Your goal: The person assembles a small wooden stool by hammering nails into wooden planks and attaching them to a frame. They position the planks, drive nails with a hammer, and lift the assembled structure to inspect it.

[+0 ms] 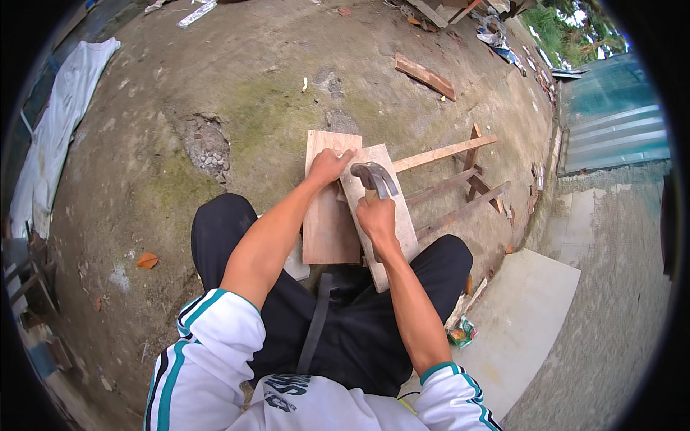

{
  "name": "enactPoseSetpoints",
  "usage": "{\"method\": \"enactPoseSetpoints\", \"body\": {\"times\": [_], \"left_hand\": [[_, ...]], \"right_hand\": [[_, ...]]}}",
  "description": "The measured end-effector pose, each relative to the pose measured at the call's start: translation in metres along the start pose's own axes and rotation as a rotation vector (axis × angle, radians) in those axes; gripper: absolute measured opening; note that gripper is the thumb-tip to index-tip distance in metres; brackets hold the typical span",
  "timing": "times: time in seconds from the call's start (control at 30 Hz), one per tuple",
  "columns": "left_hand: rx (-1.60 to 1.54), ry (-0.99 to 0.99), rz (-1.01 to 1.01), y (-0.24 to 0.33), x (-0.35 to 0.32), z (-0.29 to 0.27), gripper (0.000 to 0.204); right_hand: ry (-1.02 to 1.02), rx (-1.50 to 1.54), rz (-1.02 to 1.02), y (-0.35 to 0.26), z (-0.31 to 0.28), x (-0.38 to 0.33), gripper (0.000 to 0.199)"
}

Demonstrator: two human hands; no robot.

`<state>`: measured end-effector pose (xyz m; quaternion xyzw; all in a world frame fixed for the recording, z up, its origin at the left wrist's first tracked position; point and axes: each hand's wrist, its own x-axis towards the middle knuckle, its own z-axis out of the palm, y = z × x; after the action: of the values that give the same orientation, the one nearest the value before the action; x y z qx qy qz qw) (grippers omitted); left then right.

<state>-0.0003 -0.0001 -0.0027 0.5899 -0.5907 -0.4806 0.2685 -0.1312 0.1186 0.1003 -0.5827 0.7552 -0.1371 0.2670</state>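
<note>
- Left board [330, 230] lay mid-view, its top toward 12 o'clock
- Right board [405, 233] slanted partly over it, on its 3 o'clock side
- Right hand [377, 218] was clamped on the hammer [368, 171], head toward 12 o'clock
- Left hand [332, 167] touched the boards near 12 o'clock, fingers bent; whether they gripped anything could not be told
- Frame [445, 151] stood at 2 o'clock

At frame centre, the right hand [377, 217] grips a hammer [372, 176]; the left hand [332, 165] apparently touches both wooden boards [331, 226].
</note>
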Motion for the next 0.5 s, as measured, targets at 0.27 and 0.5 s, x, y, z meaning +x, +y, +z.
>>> {"method": "enactPoseSetpoints", "body": {"times": [0.27,0.5], "left_hand": [[0.004,-0.022,-0.003,-0.006,0.003,0.005,0.074],[0.027,-0.011,0.004,-0.001,0.003,0.005,0.076]], "right_hand": [[-0.040,-0.021,0.021,0.006,-0.004,-0.004,0.043],[-0.028,-0.015,-0.074,0.007,-0.011,0.003,0.039]]}}
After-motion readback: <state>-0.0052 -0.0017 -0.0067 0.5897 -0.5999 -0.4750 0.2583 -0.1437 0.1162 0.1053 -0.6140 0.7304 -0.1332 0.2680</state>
